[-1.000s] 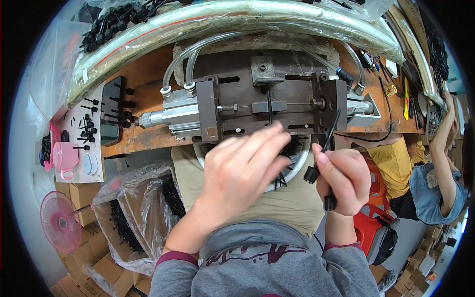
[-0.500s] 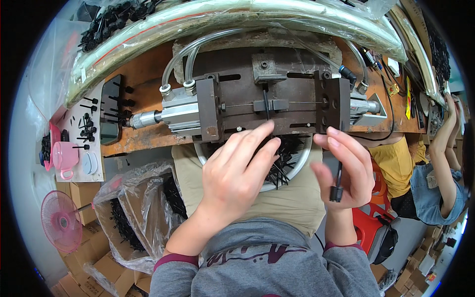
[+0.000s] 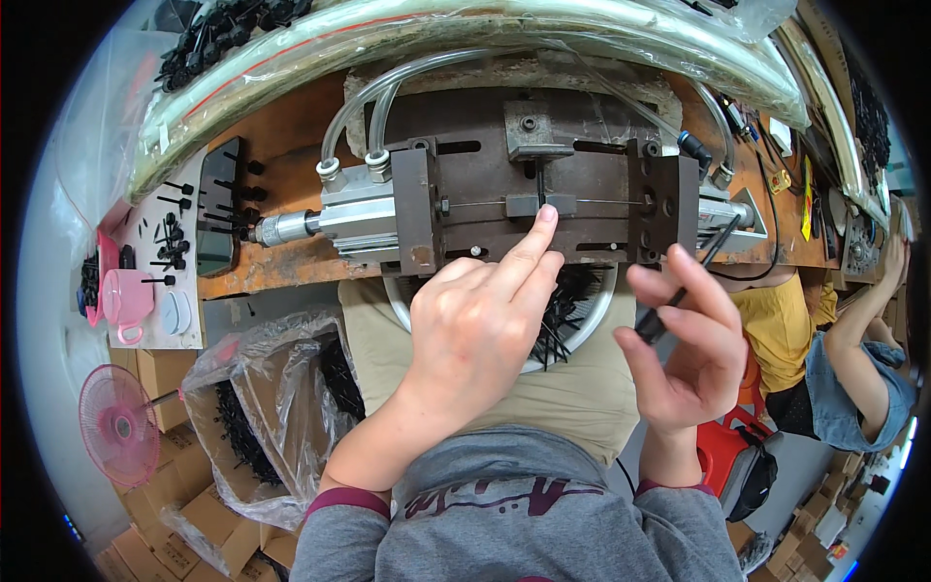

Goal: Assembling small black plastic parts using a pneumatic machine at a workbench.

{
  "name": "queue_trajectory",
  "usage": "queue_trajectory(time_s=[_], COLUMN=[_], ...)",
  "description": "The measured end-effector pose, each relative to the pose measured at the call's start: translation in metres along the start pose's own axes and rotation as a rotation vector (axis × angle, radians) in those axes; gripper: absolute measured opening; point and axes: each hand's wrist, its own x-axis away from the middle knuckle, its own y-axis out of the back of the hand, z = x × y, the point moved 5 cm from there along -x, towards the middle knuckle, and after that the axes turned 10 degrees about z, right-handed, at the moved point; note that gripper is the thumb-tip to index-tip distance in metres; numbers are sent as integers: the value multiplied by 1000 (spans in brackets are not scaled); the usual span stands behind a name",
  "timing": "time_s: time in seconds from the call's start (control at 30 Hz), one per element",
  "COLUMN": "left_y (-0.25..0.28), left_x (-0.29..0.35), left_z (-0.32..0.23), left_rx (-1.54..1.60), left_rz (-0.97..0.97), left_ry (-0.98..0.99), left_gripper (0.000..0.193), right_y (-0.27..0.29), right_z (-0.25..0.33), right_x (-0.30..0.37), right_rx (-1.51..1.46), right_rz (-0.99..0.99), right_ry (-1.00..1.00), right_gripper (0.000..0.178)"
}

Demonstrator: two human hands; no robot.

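Observation:
A thin black rod [image 3: 541,180] stands in the middle of the dark metal fixture [image 3: 475,218], between the upper metal block [image 3: 529,141] and the small grey clamp block [image 3: 521,206]. The outstretched index finger of my left hand [image 3: 475,325] touches the near end of this rod; its other fingers are loosely bent and hold nothing. At the right, my right hand [image 3: 698,373] grips a black rod with a thick end [image 3: 652,326], slanting up between its fingers. A round white-rimmed container [image 3: 603,315] of black rods sits on my lap, partly hidden by my left hand.
Silver air cylinders [image 3: 359,213] with clear hoses [image 3: 341,116] flank the fixture. A dark tray [image 3: 218,209] with black parts and a pink cup [image 3: 128,296] lie left. Below are a plastic-lined box [image 3: 281,407] and a pink fan [image 3: 119,425]. A co-worker's arm [image 3: 858,301] shows right.
My left index finger has moved up along the rod to the clamp block. My right hand has turned the held rod, so its thick end is higher and nearer the thumb.

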Motion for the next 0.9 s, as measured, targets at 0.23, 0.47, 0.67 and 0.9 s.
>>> queue_trajectory(time_s=[0.23,0.47,0.67,0.9], left_y=[0,9,12,14], left_x=[1,15,39,55], left_z=[1,1,1,22], left_rx=[10,75,494,1411], left_rz=[-9,70,201,13], left_ry=[-46,-60,27,313], left_gripper=[18,28,25,43], right_y=[-7,-15,-37,-50], right_z=[12,7,-8,-8], right_x=[-10,-14,-17,-31], right_rx=[336,396,460,618], right_rz=[163,219,289,370], right_ry=[54,47,75,33], right_gripper=[34,34,23,14])
